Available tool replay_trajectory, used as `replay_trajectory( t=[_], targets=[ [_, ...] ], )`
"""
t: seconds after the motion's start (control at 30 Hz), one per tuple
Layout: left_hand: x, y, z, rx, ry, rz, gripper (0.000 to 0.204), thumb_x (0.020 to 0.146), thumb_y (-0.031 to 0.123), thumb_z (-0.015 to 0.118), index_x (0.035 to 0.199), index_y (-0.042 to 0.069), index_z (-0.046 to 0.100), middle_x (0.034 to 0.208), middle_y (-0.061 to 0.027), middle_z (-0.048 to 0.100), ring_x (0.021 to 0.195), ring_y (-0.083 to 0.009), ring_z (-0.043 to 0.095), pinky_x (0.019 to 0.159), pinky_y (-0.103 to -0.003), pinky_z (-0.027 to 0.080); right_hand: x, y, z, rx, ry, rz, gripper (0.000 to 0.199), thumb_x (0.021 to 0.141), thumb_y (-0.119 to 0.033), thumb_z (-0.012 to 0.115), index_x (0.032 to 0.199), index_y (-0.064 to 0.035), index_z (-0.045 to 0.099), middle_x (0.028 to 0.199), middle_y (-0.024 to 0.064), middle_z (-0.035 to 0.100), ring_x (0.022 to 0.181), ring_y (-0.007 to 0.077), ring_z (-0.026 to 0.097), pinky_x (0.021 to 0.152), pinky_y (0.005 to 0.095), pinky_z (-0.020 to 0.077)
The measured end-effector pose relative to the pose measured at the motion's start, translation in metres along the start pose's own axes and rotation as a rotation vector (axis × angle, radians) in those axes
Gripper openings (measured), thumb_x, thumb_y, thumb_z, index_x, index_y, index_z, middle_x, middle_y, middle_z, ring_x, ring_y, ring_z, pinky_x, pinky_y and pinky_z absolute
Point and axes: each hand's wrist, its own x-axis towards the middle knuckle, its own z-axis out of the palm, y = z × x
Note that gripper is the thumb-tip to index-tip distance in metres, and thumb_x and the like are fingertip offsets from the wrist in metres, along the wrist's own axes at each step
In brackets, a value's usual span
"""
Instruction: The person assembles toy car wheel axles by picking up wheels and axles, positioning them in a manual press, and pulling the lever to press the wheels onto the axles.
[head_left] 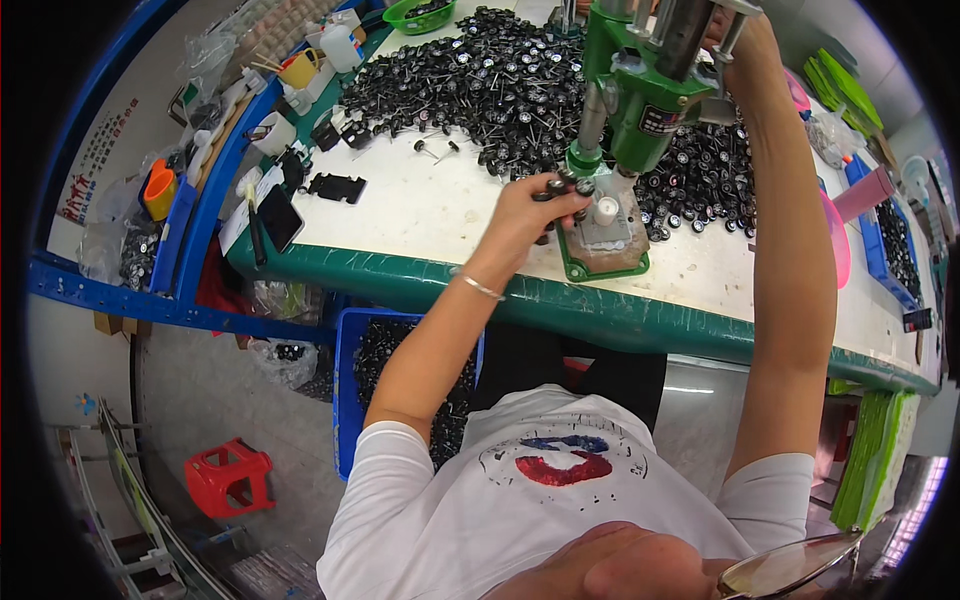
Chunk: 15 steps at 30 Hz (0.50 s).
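Note:
My left hand (531,212) is closed on several small black wheels (556,186), held at the base of a green bench press (640,110). Its fingertips are beside a white round fixture (606,210) on the press's base plate. The press ram stands just above and to the right of that fixture. Up at the right of the press head, my right hand (742,48) is raised by a metal bar. Its fingers look curled but are mostly hidden by the press, so what they grip does not show. A large heap of black wheels with metal pins (470,85) spreads behind the press.
A phone (281,218) and black parts (337,187) lie at the table's left. The green padded edge (420,280) runs along the front. Below it is a blue bin (350,400) of black parts. A red stool (229,478) stands on the floor; a blue tray (880,235) is at right.

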Motion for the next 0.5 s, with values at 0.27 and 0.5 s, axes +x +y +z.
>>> replay_trajectory(
  t=[0.27,0.5],
  targets=[
    [-0.124,0.005,-0.146,0.618,-0.237,-0.231,0.026,0.071,0.01,0.081,0.093,0.001,0.07,0.078,-0.0008,0.066,0.069,-0.0062,0.056,0.061,-0.023,0.045,-0.041,0.063,-0.066,-0.613,0.086,-0.479,0.034,0.098,-0.027,0.052,0.122,-0.0045,0.059,0.11,0.007,0.063,0.084,0.0127,0.062,0.063,0.0213,0.0467],
    [-0.189,-0.019,-0.2,1.619,0.101,-0.151,0.038,0.071,0.012,0.078,0.105,0.001,0.068,0.097,-0.0112,0.071,0.089,-0.0223,0.067,0.079,-0.031,0.05,-0.142,0.133,-0.117,-0.456,0.039,0.262,0.02,0.096,-0.024,0.057,0.104,-0.0076,0.065,0.078,-0.0037,0.059,0.064,0.0025,0.051,0.052,0.0172,0.0369]
  ],
)
